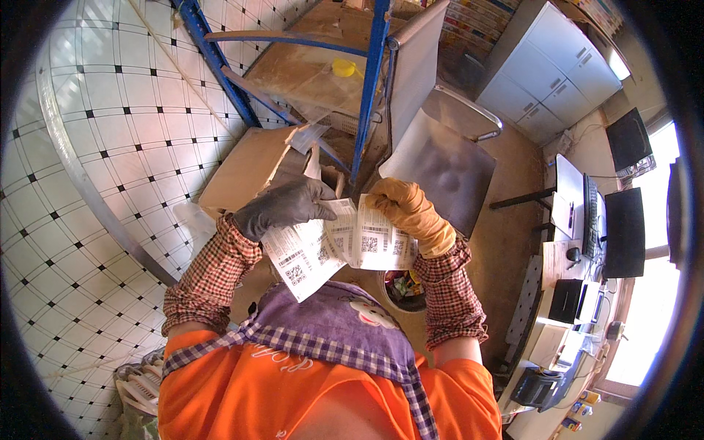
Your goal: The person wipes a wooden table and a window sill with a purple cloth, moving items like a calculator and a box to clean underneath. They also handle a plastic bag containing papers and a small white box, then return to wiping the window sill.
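My left hand [286,208], in a dark grey glove, grips printed paper labels [300,258] that bear barcodes and square codes. Its thumb lies on the upper edge of the sheets. My right hand [410,212], in a tan glove, pinches the top of more such labels [369,242] with curled fingers. The two bunches meet or overlap between my hands, above a purple apron [330,316]. Whether they are joined cannot be told. Checked sleeves cover both forearms.
An opened cardboard box [247,165] stands beyond my left hand, near a blue metal frame [367,82]. An office chair [440,159] is beyond my right hand. Below it sits a bin [404,305] with scraps. A desk with monitors [624,234] runs along the right.
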The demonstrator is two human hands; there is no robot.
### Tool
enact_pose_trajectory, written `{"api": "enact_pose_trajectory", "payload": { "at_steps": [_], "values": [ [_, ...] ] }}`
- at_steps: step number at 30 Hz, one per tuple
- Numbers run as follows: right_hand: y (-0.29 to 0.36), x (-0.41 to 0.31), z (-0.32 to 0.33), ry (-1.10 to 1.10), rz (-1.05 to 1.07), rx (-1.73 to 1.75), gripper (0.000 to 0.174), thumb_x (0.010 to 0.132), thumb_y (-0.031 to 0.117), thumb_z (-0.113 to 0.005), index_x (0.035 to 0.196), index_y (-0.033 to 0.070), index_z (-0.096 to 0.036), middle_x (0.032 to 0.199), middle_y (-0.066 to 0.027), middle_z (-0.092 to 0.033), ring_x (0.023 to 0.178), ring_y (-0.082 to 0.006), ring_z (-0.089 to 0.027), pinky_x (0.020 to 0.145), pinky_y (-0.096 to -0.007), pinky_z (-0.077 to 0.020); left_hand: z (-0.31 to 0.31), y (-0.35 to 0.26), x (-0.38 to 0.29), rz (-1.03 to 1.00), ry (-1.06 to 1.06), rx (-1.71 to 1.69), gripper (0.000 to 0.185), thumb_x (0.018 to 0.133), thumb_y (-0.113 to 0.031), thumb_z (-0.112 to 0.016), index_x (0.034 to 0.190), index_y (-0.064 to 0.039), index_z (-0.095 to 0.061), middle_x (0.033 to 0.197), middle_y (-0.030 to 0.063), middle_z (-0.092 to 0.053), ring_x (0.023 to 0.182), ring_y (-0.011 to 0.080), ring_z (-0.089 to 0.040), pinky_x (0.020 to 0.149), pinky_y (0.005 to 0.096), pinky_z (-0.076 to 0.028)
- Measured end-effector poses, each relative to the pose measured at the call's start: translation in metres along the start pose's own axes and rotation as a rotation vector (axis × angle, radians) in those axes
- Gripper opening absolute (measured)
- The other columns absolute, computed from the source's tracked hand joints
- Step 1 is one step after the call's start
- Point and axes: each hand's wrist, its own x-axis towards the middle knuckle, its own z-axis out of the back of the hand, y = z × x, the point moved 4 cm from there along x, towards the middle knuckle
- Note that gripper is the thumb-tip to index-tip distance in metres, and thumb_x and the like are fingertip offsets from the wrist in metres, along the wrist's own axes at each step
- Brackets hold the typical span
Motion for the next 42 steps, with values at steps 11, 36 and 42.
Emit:
{"api": "enact_pose_trajectory", "payload": {
  "at_steps": [11,36,42],
  "values": [
    [-0.019,-0.007,0.011,0.012,-0.022,0.079,0.017,0.085,0.01,-0.054,0.1,0.002,-0.058,0.09,-0.0087,-0.061,0.081,-0.0166,-0.058,0.069,-0.028,-0.0467,0.009,-0.005,-0.006,-0.074,-0.048,-0.096,0.03,0.074,-0.02,-0.07,0.093,0.002,-0.063,0.075,0.0073,-0.065,0.065,0.0098,-0.056,0.063,0.0264,-0.046],
    [-0.031,-0.015,-0.04,0.392,-0.311,0.922,0.053,0.083,0.028,-0.062,0.124,-0.002,-0.044,0.117,-0.0106,-0.054,0.102,-0.0176,-0.053,0.087,-0.0264,-0.0426,0.006,0.013,-0.026,-0.007,-0.118,-0.092,0.035,0.076,-0.015,-0.07,0.106,0.0,-0.061,0.081,0.0072,-0.067,0.067,0.0051,-0.057,0.062,0.0233,-0.046],
    [-0.029,-0.018,-0.045,-0.014,-0.584,0.772,0.022,0.081,0.02,-0.065,0.095,0.002,-0.064,0.082,-0.0036,-0.065,0.069,-0.0111,-0.059,0.064,-0.0255,-0.0479,0.004,0.006,-0.025,0.044,-0.096,-0.107,0.035,0.075,-0.015,-0.07,0.104,0.002,-0.06,0.082,0.007,-0.066,0.065,0.0054,-0.057,0.06,0.0227,-0.047]
  ]
}}
